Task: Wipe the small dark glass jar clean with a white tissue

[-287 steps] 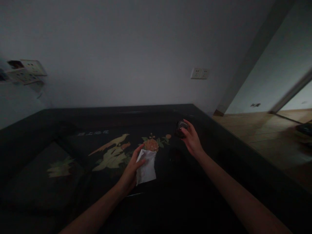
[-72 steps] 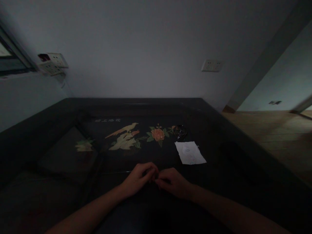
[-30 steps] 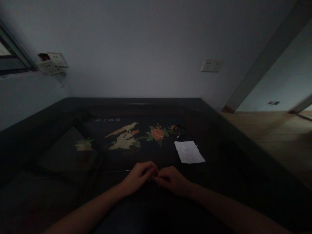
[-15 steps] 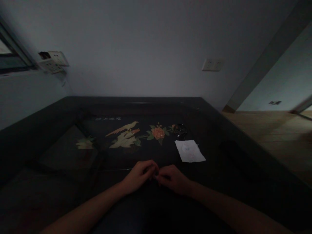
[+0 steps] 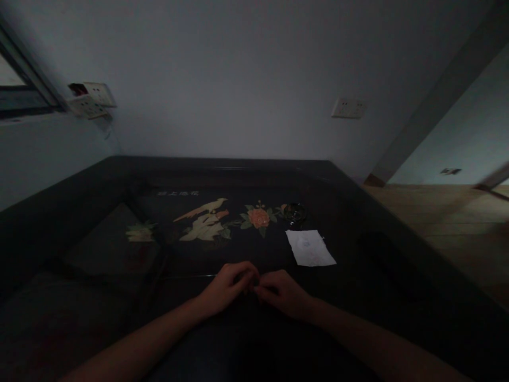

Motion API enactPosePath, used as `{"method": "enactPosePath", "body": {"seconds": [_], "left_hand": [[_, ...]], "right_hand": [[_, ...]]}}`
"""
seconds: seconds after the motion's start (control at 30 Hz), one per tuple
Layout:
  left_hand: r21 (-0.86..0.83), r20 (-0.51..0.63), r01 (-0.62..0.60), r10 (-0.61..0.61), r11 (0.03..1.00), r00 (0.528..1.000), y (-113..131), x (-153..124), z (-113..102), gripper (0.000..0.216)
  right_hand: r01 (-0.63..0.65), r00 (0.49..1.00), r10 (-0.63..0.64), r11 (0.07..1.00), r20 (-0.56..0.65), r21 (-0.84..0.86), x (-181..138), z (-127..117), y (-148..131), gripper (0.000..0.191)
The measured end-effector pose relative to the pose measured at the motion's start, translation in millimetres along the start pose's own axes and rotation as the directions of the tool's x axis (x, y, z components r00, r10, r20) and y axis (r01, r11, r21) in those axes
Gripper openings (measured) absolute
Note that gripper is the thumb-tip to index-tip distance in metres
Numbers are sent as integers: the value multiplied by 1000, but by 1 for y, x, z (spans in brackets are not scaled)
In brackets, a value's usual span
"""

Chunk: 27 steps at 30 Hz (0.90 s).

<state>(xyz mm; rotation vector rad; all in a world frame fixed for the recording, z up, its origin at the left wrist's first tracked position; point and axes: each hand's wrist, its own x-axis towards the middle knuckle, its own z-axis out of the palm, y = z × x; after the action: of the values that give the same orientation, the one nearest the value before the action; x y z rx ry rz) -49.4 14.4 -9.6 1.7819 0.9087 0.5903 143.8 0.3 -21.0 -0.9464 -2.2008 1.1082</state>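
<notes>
Over the near part of the dark table [image 5: 222, 313], my left hand [image 5: 230, 284] and my right hand [image 5: 283, 291] meet at the fingertips. Both are closed in a pinch. Something tiny may be between them, but the dim light and the fingers hide it. A white sheet of paper [image 5: 310, 248] with faint marks lies flat, beyond my right hand and a little to its right. Behind the paper sits a round, shiny, clear ashtray-like dish [image 5: 295, 212].
The tabletop carries a bird picture [image 5: 204, 223], a pink flower picture [image 5: 258, 217] and pale lettering. A dark, long object [image 5: 382, 254] lies to the right, hard to make out. Wall sockets [image 5: 349, 108] are behind the table, with more sockets [image 5: 93, 100] at the left.
My hands stay almost in the same place, fingertips together. The whole view has shifted very slightly; the paper and dish have not moved on the table.
</notes>
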Motion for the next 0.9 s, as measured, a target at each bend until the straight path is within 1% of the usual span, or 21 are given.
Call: {"method": "enactPosePath", "body": {"seconds": [0.2,0.43,0.9], "left_hand": [[27,-4,-8,8,1000,1000,-1,0,1,34],[5,6,-3,3,1000,1000,-4,0,0,37],[1,6,10,-10,1000,1000,0,0,0,37]], "right_hand": [[-18,1000,19,999,9,-30,0,0,0,36],[-28,999,29,999,14,-34,1,-1,-1,34],[-36,999,37,999,19,-31,0,-1,-1,36]]}}
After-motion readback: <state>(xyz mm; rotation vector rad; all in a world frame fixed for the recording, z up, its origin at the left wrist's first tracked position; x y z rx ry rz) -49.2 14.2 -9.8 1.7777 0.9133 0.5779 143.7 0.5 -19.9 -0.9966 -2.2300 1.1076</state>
